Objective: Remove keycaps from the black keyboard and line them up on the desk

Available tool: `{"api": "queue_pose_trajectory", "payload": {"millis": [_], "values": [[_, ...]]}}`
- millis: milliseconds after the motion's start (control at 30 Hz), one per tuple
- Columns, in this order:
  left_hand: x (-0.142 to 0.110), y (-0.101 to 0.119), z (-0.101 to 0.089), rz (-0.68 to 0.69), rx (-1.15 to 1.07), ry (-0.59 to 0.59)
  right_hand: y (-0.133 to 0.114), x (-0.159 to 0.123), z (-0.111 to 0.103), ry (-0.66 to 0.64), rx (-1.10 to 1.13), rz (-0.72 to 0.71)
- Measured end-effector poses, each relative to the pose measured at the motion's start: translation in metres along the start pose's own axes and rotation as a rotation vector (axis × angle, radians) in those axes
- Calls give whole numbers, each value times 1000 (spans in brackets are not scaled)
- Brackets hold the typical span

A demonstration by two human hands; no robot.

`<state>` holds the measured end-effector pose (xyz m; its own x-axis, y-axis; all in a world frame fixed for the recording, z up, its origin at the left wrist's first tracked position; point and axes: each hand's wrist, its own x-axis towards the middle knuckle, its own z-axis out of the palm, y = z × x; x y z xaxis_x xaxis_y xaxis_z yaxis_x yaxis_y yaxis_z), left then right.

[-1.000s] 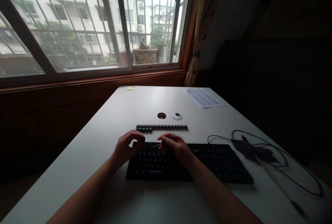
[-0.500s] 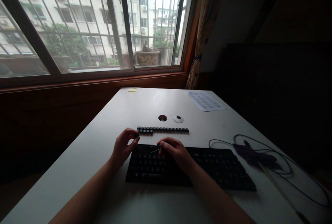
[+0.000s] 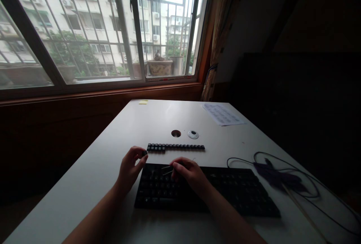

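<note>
A black keyboard (image 3: 237, 191) lies across the near part of the white table (image 3: 118, 138). Just off its upper left corner, my left hand (image 3: 130, 170) pinches a small black keycap (image 3: 144, 153) between thumb and fingers. My right hand (image 3: 187, 170) is closed over the middle of the keyboard, gripping a wire keycap puller (image 3: 167, 170) whose two thin metal prongs point left. Behind the keyboard, loose keycaps (image 3: 183, 146) stand in a long row, with a shorter second row in front at its left end. The left hand is close to that left end.
Beyond the keycaps are a round hole (image 3: 176, 133) in the table and a white cover (image 3: 193, 134). Printed sheets (image 3: 224, 114) lie at the far right, a yellow note (image 3: 143, 102) at the far left. On the right, a cable (image 3: 284, 153) loops around a purple cloth (image 3: 278, 174) and a thin stick (image 3: 304, 214).
My left hand has moved left with the keycap, from over the keyboard's top edge to beside the keycap rows. The right hand keeps the puller over the keyboard. The view has tilted slightly up.
</note>
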<state>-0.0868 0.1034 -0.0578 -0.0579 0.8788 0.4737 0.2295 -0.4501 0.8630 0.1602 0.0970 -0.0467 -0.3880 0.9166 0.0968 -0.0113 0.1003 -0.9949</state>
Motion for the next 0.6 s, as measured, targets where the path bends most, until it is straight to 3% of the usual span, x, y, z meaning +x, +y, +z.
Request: {"api": "queue_pose_trajectory", "payload": {"millis": [600], "values": [[-2,-4,-1,16,35,-32,-2,-2,4,2,-33,-5]]}}
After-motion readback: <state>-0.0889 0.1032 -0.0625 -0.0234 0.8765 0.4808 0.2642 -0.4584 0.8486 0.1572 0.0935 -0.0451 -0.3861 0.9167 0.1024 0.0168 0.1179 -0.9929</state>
